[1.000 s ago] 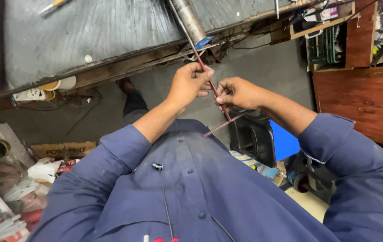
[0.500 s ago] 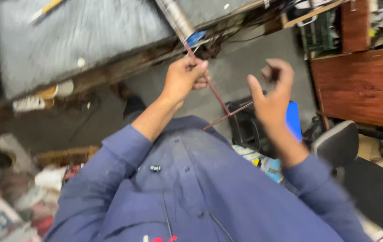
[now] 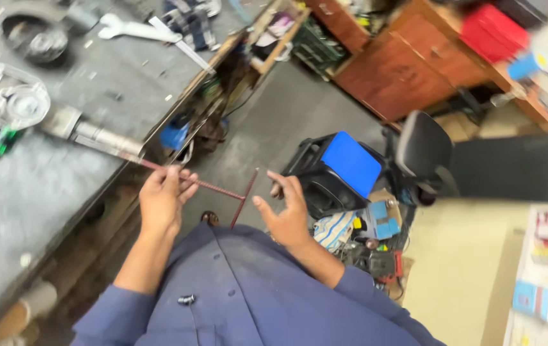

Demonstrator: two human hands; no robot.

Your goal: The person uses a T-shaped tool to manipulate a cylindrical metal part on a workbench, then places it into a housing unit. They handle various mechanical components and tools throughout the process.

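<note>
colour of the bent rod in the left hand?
Reddish-brown rod, held by the left hand; head view.

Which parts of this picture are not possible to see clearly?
- Head view: where the left hand grips the red rod, its fingers cover the rod.
- Right hand is open near the rod's bent end; whether it touches is unclear.
- Top right shelf items: motion blur.
- Tool on bench: cut off by left edge.

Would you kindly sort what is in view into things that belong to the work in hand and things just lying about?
In hand:
left hand gripping the thin red rod
right hand, open beside the rod's bent end
metal tool on the workbench, holding the rod

Lying about:
wrench
blue-topped black box
office chair
wooden cabinet
</note>
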